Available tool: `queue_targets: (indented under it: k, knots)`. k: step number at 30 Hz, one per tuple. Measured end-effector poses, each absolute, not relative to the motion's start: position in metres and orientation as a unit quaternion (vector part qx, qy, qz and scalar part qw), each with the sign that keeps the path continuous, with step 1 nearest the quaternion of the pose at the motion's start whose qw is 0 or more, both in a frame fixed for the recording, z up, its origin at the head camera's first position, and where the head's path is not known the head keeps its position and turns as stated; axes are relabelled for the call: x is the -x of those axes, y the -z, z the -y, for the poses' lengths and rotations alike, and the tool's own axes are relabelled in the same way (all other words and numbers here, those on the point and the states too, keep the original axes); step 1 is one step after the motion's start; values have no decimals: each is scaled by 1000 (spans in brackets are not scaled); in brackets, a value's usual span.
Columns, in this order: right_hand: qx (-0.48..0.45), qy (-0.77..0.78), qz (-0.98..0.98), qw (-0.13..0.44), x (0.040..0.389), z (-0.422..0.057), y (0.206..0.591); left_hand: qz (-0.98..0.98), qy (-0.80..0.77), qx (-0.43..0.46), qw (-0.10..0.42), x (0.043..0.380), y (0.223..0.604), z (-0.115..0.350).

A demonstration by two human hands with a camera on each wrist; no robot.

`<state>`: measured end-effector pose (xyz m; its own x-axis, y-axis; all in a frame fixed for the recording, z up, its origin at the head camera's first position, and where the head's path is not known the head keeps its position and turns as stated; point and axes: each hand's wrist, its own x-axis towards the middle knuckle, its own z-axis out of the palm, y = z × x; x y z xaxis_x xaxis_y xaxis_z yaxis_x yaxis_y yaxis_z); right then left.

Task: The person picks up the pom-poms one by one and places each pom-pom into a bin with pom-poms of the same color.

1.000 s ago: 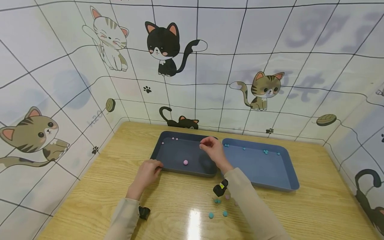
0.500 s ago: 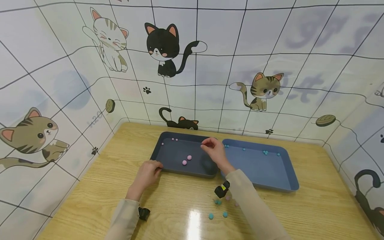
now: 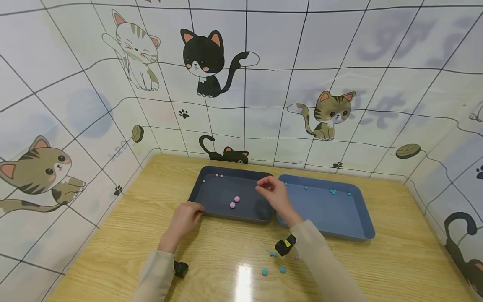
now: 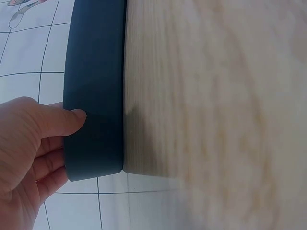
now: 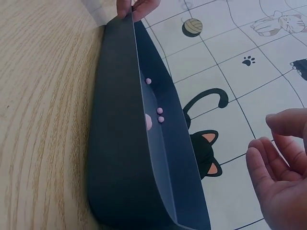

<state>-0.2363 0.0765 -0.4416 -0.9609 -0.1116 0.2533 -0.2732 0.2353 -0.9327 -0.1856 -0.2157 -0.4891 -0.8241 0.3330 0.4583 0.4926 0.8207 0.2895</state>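
Observation:
My left hand (image 3: 185, 220) pinches the near left corner of the dark tray (image 3: 211, 193); in the left wrist view the thumb (image 4: 72, 122) lies against the outer wall and the fingers are behind it. Above the dark tray's right end hovers my right hand (image 3: 277, 197). Its thumb and fingertips stand apart in the right wrist view, with nothing seen between them. Two larger pink balls (image 3: 237, 199) lie on the dark tray's floor, and several tiny pink balls (image 5: 160, 110) sit toward its far side.
Right of the dark tray stands a blue tray (image 3: 324, 214) with several small teal balls (image 3: 333, 191) along its far side. On the wooden table (image 3: 222, 256) in front, teal balls (image 3: 265, 272) lie loose, and a pink one (image 3: 297, 256) is partly behind the right sleeve.
A second larger pink ball has appeared in the dark tray beside the first. My right hand has since drawn slightly right and toward me. The left hand stays at the corner.

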Motion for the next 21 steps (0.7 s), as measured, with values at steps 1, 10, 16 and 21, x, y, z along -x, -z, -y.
queue_targets:
  k: [1, 10, 16, 21]
  knots:
    - [-123, -607, 782, 68, 235, -77, 441, 933, 202, 222, 198, 186, 489, 216]
    - [-141, -623, 767, 57, 216, -85, 430, 932, 203, 223, 201, 186, 490, 215]
    - [-172, -611, 770, 70, 197, -86, 414, 933, 204, 222, 197, 186, 489, 215]
    - [-192, -616, 759, 86, 197, -92, 425, 934, 203, 221, 195, 186, 489, 215]
